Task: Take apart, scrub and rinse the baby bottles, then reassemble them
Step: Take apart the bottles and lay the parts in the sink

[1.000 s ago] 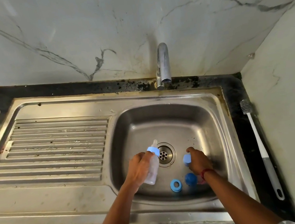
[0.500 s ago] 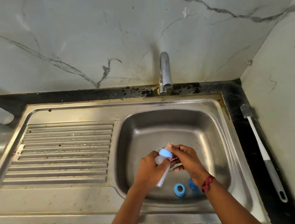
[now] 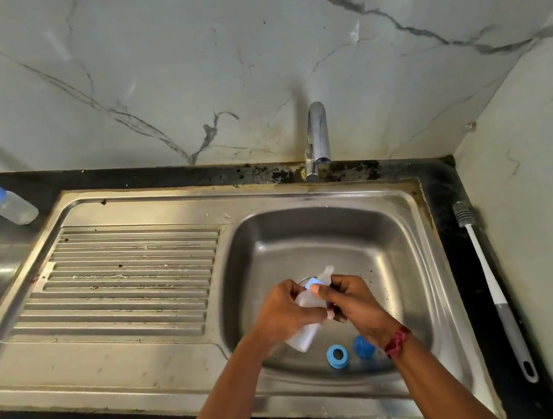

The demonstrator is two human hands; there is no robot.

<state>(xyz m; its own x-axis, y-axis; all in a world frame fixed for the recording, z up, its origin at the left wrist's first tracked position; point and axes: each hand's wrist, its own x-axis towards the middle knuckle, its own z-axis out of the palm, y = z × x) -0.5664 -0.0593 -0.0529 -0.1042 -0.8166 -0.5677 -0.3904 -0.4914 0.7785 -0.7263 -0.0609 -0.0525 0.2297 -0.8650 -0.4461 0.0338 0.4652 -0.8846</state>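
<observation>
Head view: left hand (image 3: 285, 311) has its fingers wrapped round the baby bottle (image 3: 303, 339), held tilted over the sink (image 3: 305, 233). Right hand (image 3: 355, 307) fingers pinch the blue collar (image 3: 311, 283) under the nipple (image 3: 327, 271). Looks like a twist at the collar; can't tell which direction.

Risks:
- The bottle is smooth translucent plastic, so if the grip slips it drops into the steel basin.
- The nipple is soft and clear, and could pop out or fall towards the drain (image 3: 305, 280), which is right below.
- A loose blue ring (image 3: 336, 354) and a domed blue cap (image 3: 363, 346) lie on the basin floor. They are round, so they can roll.

A second bottle (image 3: 9, 202) lies on the black counter (image 3: 161, 174), far left. The bristle-tipped brush (image 3: 494, 288) lies at right.
</observation>
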